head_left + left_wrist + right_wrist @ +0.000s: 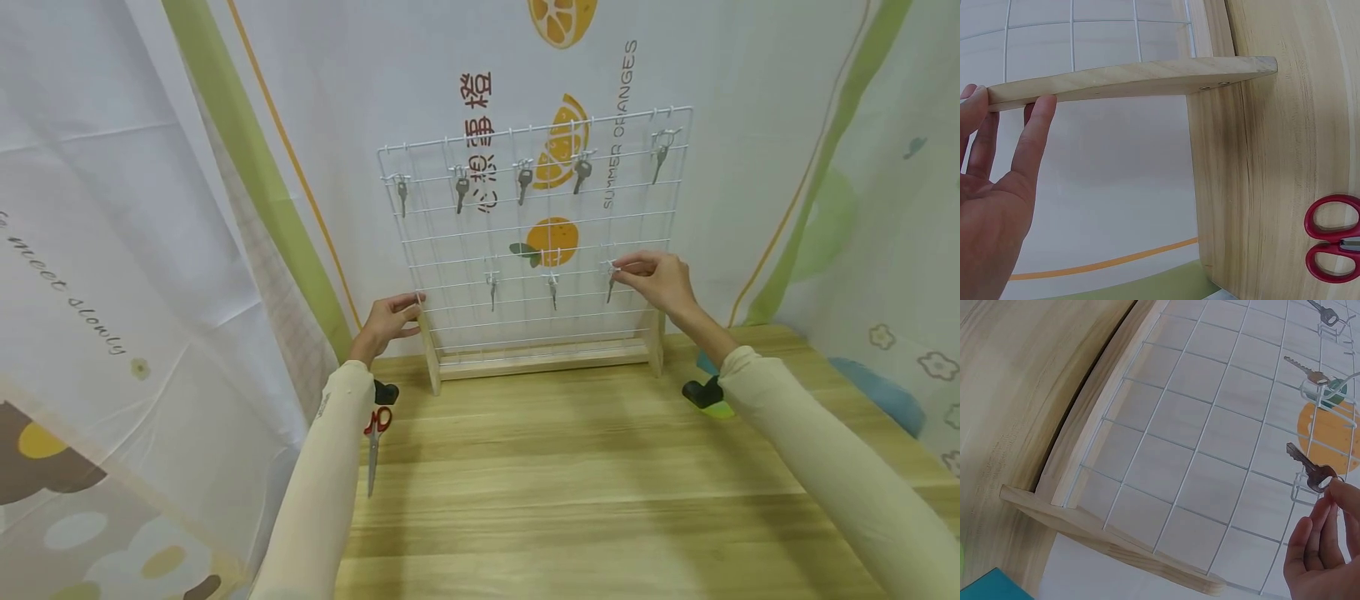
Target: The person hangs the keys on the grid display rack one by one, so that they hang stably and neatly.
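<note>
My right hand (pixel 663 285) pinches the round head of a small metal key (pixel 1313 470) between thumb and fingertips. That key is right at a white wire hook (pixel 1300 489) on the lower right of the white wire grid (pixel 1211 404). In the head view, two other keys hang to its left, one of them a middle key (pixel 553 292). Several more keys, such as one with a dark head (pixel 462 192), hang in a row higher up. My left hand (pixel 392 320) grips the left wooden side panel (pixel 1135 76) of the grid's stand, thumb and fingers at its upper end.
Red-handled scissors (pixel 378 425) lie on the wooden table (pixel 540 492) near my left forearm. Black objects sit beside each forearm, the right one (pixel 701 392) near something blue and green. A printed curtain (pixel 337 83) hangs close behind the stand.
</note>
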